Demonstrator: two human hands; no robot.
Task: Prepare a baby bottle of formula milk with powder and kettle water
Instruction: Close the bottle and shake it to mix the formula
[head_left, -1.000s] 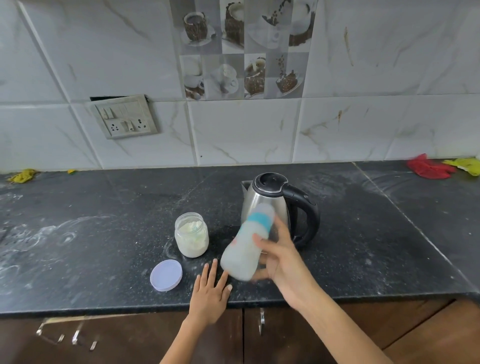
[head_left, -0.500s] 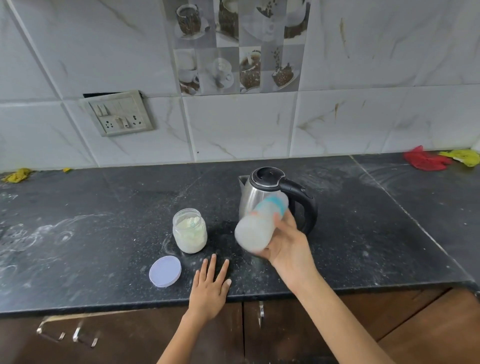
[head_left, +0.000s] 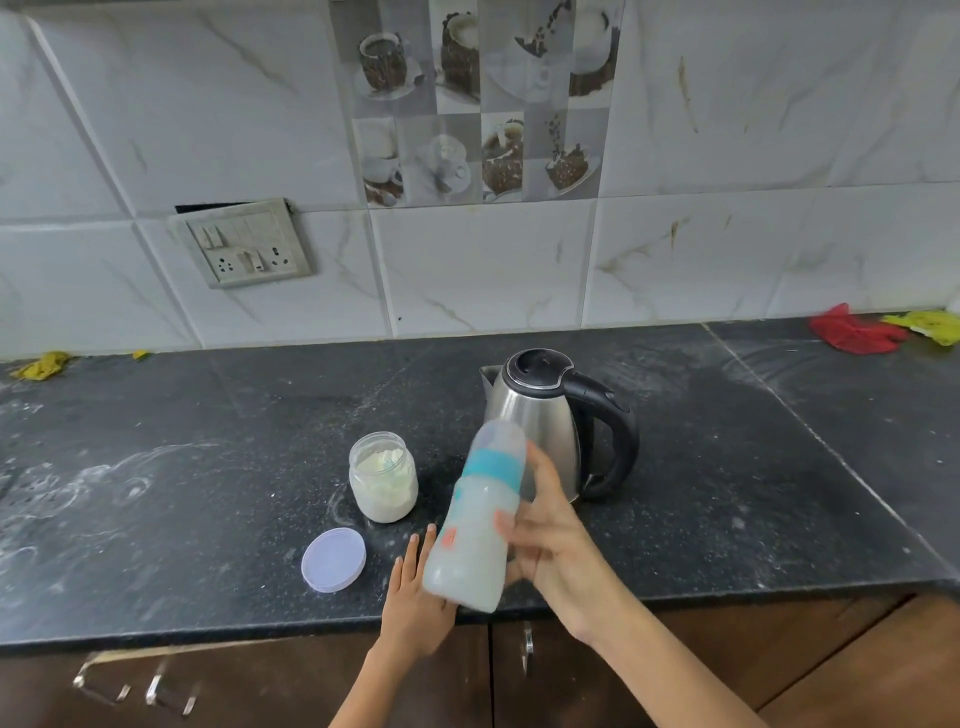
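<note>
Half a second back I had the baby bottle (head_left: 474, 512) tipped almost flat in my right hand (head_left: 550, 540), base toward me. Now it's swung back near upright, teal collar on top, base low over my left hand (head_left: 415, 608).

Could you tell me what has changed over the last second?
The right hand keeps gripping the bottle, swinging it from upright to tilted and back upright, as if shaking. The left hand stays flat on the counter; kettle, jar and lid unmoved.

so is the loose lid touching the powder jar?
Apart. The head view shows bare dark counter between the lid and the powder jar.
</note>
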